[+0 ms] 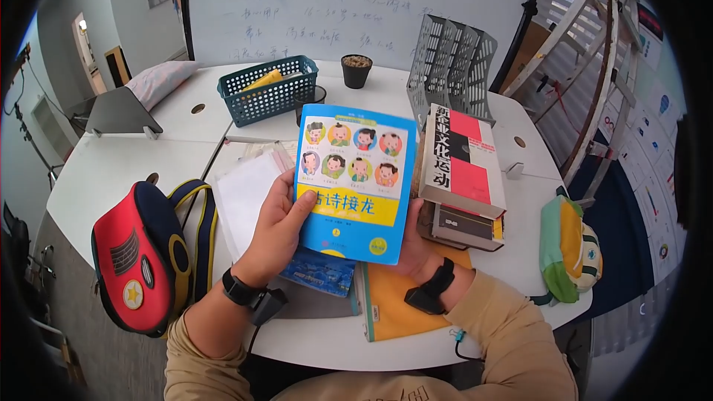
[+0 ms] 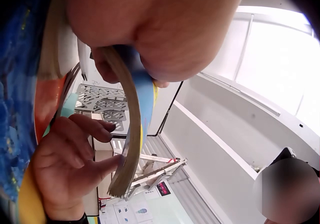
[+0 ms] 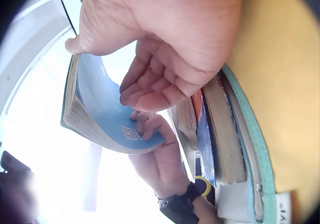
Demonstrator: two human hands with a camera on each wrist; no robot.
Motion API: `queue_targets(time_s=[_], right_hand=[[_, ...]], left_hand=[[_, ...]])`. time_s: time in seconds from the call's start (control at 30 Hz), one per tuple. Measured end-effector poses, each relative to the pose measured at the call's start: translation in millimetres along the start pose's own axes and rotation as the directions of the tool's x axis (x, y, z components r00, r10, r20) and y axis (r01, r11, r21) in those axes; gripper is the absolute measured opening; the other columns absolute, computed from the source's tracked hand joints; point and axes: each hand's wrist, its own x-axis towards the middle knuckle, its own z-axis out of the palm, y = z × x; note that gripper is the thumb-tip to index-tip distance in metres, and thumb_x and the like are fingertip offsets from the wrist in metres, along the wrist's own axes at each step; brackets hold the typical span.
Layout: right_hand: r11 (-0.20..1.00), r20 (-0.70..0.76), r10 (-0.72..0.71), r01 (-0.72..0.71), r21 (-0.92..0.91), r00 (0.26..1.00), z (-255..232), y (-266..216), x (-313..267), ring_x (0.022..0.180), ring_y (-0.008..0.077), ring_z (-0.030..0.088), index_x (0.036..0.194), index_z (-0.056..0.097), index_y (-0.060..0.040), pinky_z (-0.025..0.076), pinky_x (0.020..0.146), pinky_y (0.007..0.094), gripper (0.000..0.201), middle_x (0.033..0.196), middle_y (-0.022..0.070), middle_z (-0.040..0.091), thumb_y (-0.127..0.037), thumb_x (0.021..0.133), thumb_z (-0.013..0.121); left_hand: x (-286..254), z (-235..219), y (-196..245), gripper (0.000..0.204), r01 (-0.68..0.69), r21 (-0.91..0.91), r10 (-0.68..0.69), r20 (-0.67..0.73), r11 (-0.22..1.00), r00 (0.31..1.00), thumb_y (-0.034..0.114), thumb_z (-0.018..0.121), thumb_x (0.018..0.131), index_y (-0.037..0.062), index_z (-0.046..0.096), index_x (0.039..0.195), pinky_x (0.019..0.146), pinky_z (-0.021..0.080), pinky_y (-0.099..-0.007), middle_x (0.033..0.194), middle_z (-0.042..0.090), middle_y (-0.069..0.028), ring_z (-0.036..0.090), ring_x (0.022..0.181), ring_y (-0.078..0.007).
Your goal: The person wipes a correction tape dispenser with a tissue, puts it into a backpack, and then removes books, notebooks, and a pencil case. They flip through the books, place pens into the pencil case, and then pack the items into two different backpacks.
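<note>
Held up in front of the torso is a blue and yellow book [image 1: 358, 186] with round cartoon children on its cover. My left hand [image 1: 281, 215] grips its left side, thumb across the front cover and fingers behind. At the right edge is my right hand [image 1: 418, 241], partly hidden by the book. In the left wrist view the right hand's thumb [image 2: 102, 169] touches the book's page edge. The right wrist view shows its loosely curled fingers [image 3: 155, 84] near the blue back cover [image 3: 107, 109], with nothing between them and the thumb.
Right of the book, thick books [image 1: 464, 163] lie stacked before a grey file rack [image 1: 453, 59]. A teal basket [image 1: 267, 100] and potted plant [image 1: 356, 72] stand behind. A red backpack [image 1: 141, 260] is left, a green-yellow bag [image 1: 570, 249] right. An orange pouch [image 1: 408, 301] and blue book [image 1: 319, 273] lie below.
</note>
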Motion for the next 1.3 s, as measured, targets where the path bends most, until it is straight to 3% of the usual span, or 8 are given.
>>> queue_targets(time_s=[0.03, 0.13, 0.23, 0.43, 0.53, 0.73, 0.93, 1.3], right_hand=[[0.999, -0.056, -0.013, 0.015, 0.032, 0.998, -3.2, 6.6, 0.5, 0.158, 0.0360, 0.057, 0.185, 0.028, -0.0185, 0.054, 0.125, 0.0565, 0.136, 0.181, 0.0165, 0.048, -0.107, 0.084, 0.053], [0.975, 0.261, -0.010, -0.048, 0.215, 0.965, -46.8, 18.8, 2.3, 0.129, 0.0246, 0.073, 0.171, 0.053, -0.0170, 0.060, 0.106, 0.0439, 0.107, 0.153, 0.0107, 0.073, -0.097, 0.100, 0.045], [0.996, 0.069, 0.030, -0.035, 0.079, 0.997, -28.5, 14.0, -0.7, 0.100, 0.0197, 0.075, 0.149, 0.070, -0.0138, 0.060, 0.084, 0.0374, 0.082, 0.126, 0.0076, 0.081, -0.084, 0.111, 0.050], [0.992, -0.160, -0.037, 0.017, -0.122, 0.986, -30.4, 14.8, 3.1, 0.086, 0.0223, 0.077, 0.133, 0.077, -0.0094, 0.062, 0.073, 0.0372, 0.062, 0.114, 0.0108, 0.083, -0.064, 0.122, 0.049], [1.000, -0.117, -0.015, 0.013, -0.015, 0.993, -6.6, -0.5, -2.6, 0.080, 0.0251, 0.075, 0.131, 0.073, -0.0112, 0.060, 0.070, 0.0381, 0.059, 0.107, 0.0099, 0.081, -0.064, 0.122, 0.048], [0.946, -0.202, -0.143, 0.074, -0.315, 0.969, -13.4, 8.4, -1.3, 0.075, 0.0216, 0.074, 0.134, 0.068, -0.0100, 0.059, 0.063, 0.0353, 0.063, 0.105, 0.0115, 0.080, -0.066, 0.124, 0.041], [0.894, -0.202, -0.163, 0.058, -0.444, 0.966, -6.8, 7.9, -3.2, 0.074, 0.0182, 0.072, 0.141, 0.062, -0.0125, 0.059, 0.062, 0.0330, 0.045, 0.101, 0.0102, 0.078, -0.052, 0.127, 0.046], [0.884, -0.212, -0.167, 0.051, -0.466, 0.963, -7.2, 8.5, -2.5, 0.071, 0.0157, 0.070, 0.137, 0.062, -0.0109, 0.058, 0.062, 0.0310, 0.040, 0.097, 0.0083, 0.076, -0.047, 0.127, 0.048]], left_hand=[[0.2, 0.0, -0.3, 0.056, 0.006, 0.018, -0.005, -0.020, 1.000, 1.000, 0.014, 0.060, 0.122, -0.0062, 0.035, 0.168, 0.120, 0.055, -0.0342, 0.159, 0.064, -0.0179, 0.065, 0.143, -0.0184], [1.7, 3.3, -1.6, 0.058, -0.054, 0.043, 0.057, -0.080, 0.998, 0.995, 0.015, 0.061, 0.122, -0.0061, 0.033, 0.169, 0.121, 0.054, -0.0346, 0.159, 0.063, -0.0186, 0.065, 0.144, -0.0187], [2.4, 3.6, -0.7, 0.059, -0.118, 0.066, 0.125, -0.115, 0.991, 0.985, 0.014, 0.061, 0.122, -0.0057, 0.031, 0.169, 0.123, 0.053, -0.0358, 0.160, 0.062, -0.0190, 0.063, 0.146, -0.0194], [4.5, -3.1, -6.1, 0.056, -0.210, 0.211, 0.243, -0.143, 0.955, 0.959, 0.012, 0.060, 0.121, -0.0041, 0.035, 0.169, 0.128, 0.047, -0.0364, 0.164, 0.060, -0.0171, 0.059, 0.150, -0.0190], [5.6, -3.3, -8.4, 0.057, -0.251, 0.276, 0.296, -0.136, 0.928, 0.945, 0.008, 0.060, 0.120, -0.0042, 0.035, 0.170, 0.129, 0.045, -0.0370, 0.164, 0.059, -0.0169, 0.057, 0.151, -0.0193], [5.6, -9.5, -9.6, 0.060, -0.326, 0.460, 0.415, -0.106, 0.826, 0.903, 0.004, 0.060, 0.119, -0.0049, 0.034, 0.172, 0.131, 0.042, -0.0379, 0.166, 0.054, -0.0176, 0.053, 0.154, -0.0214], [5.3, -14.1, -13.0, 0.061, -0.337, 0.548, 0.452, -0.084, 0.766, 0.888, 0.004, 0.061, 0.118, -0.0056, 0.035, 0.173, 0.130, 0.042, -0.0378, 0.166, 0.054, -0.0176, 0.053, 0.153, -0.0217], [7.2, -14.9, -17.7, 0.060, -0.306, 0.554, 0.440, -0.125, 0.775, 0.889, 0.004, 0.064, 0.116, -0.0071, 0.040, 0.169, 0.127, 0.046, -0.0396, 0.161, 0.058, -0.0202, 0.057, 0.150, -0.0249]])
